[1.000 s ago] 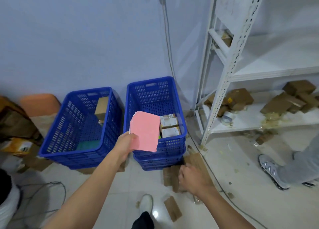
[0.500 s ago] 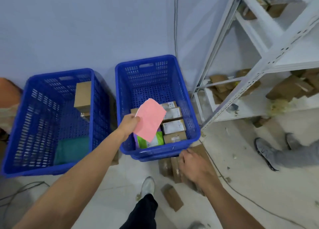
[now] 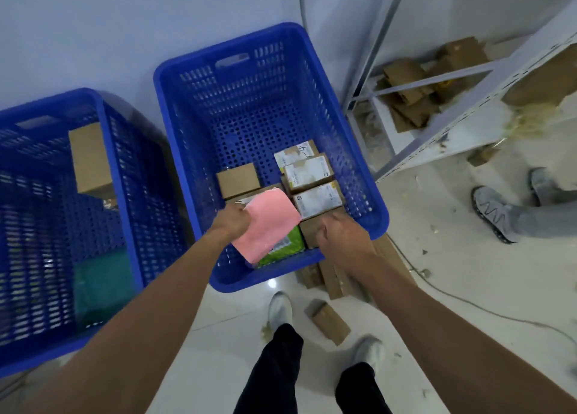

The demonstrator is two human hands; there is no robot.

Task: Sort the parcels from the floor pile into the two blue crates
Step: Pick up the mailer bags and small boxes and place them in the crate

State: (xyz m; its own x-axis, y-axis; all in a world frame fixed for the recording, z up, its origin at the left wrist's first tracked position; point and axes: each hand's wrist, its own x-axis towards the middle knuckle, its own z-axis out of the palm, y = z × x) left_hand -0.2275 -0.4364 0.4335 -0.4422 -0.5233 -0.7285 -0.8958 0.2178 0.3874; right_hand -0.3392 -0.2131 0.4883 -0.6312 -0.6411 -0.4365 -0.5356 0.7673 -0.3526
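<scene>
Both blue crates [image 3: 268,70] are perforated plastic. The boxes [image 3: 238,180] inside look like matt brown cardboard. The pale floor [image 3: 452,257] tiles shine glossy.

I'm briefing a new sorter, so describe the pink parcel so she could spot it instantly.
Look at the right blue crate, beside the white shelving. Over its near end the left hand pinches a flat pink mailer by one edge. It alone is pink and thin; around it are brown cardboard boxes and a green packet.
</scene>
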